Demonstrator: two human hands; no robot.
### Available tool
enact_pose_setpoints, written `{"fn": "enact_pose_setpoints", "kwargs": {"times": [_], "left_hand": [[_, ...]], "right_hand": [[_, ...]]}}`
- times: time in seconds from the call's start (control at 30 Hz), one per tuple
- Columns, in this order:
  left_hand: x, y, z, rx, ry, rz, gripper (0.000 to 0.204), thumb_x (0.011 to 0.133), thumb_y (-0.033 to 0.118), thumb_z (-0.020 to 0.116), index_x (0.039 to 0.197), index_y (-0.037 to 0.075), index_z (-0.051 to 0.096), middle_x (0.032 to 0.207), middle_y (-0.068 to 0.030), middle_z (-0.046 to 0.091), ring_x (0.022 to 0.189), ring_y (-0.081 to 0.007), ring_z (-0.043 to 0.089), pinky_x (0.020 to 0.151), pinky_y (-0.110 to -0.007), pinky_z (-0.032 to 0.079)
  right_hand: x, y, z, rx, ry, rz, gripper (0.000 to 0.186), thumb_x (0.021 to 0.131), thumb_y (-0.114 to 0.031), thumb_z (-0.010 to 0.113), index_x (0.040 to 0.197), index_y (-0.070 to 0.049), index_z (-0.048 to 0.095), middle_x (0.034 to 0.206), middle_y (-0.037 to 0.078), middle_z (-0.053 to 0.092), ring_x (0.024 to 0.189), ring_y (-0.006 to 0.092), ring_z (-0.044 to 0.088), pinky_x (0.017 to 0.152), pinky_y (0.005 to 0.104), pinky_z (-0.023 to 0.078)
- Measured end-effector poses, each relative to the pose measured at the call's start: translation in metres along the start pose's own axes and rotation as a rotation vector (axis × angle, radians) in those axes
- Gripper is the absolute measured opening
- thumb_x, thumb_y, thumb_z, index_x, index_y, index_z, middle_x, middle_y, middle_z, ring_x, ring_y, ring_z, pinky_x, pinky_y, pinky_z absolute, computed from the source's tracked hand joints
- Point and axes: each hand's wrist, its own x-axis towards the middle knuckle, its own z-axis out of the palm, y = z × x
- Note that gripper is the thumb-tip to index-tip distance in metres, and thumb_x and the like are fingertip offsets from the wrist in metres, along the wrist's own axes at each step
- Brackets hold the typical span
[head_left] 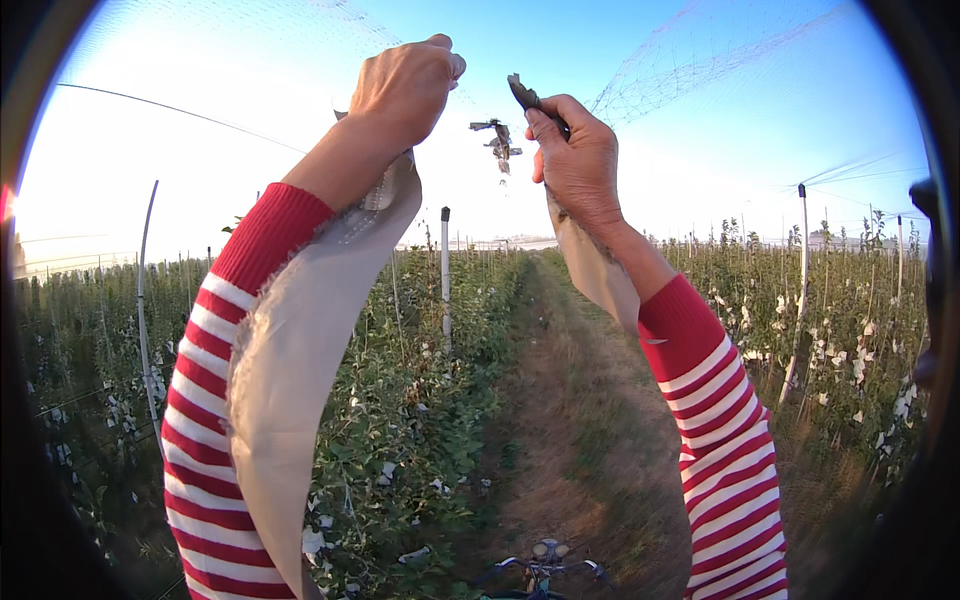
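Both arms, in red-and-white striped sleeves, are raised before me. My left hand [405, 92], at upper centre-left, is closed, its fingertips mostly hidden; a long beige strip of sheet material [292, 390] with a frayed edge hangs from it along my forearm. My right hand [575, 165] pinches a dark olive, crumpled end of material [523, 93] between thumb and fingers, with a shorter beige piece [585, 262] dangling below it. Between my hands, a small tattered clump of dark scraps [496, 140] hangs against the sky, not visibly touching either.
Fine netting [690, 70] and wires stretch overhead. Dense rows of leafy plants [390, 430] with white bags or scraps flank a grassy dirt track [540, 410]. Poles [445, 280] stand in both rows. A two-wheeler's handlebars [548, 565] show at the bottom centre.
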Motion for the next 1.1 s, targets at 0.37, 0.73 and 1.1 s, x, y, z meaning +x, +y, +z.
{"fn": "enact_pose_setpoints", "kwargs": {"times": [0.37,0.73,1.1], "left_hand": [[0.006,0.003,-0.021,0.022,0.196,0.092,0.008,0.089,0.005,0.062,0.095,0.003,0.067,0.106,-0.0077,0.063,0.083,-0.0288,0.067,0.071,-0.039,0.054],[-0.018,0.003,-0.015,0.156,-0.223,-0.005,0.011,0.091,0.003,0.053,0.086,0.002,0.064,0.097,-0.0142,0.065,0.078,-0.0282,0.068,0.070,-0.038,0.058],[-0.022,0.030,-0.021,-0.242,-0.402,-0.013,0.005,0.086,0.006,0.061,0.087,0.001,0.060,0.093,-0.0149,0.063,0.090,-0.0326,0.062,0.080,-0.043,0.048]], "right_hand": [[0.017,-0.014,0.005,0.036,0.036,0.024,0.009,0.090,-0.007,0.060,0.092,0.002,0.062,0.071,0.007,0.063,0.050,0.0110,0.056,0.043,0.0273,0.047],[0.003,-0.010,-0.013,0.146,0.020,0.106,0.011,0.094,-0.008,0.059,0.100,0.002,0.060,0.079,0.008,0.065,0.050,0.0066,0.054,0.045,0.0212,0.046],[0.018,0.013,0.007,-0.073,-0.013,-0.009,0.009,0.091,-0.005,0.061,0.096,0.002,0.064,0.076,0.008,0.064,0.049,0.0091,0.056,0.042,0.0240,0.045]]}}
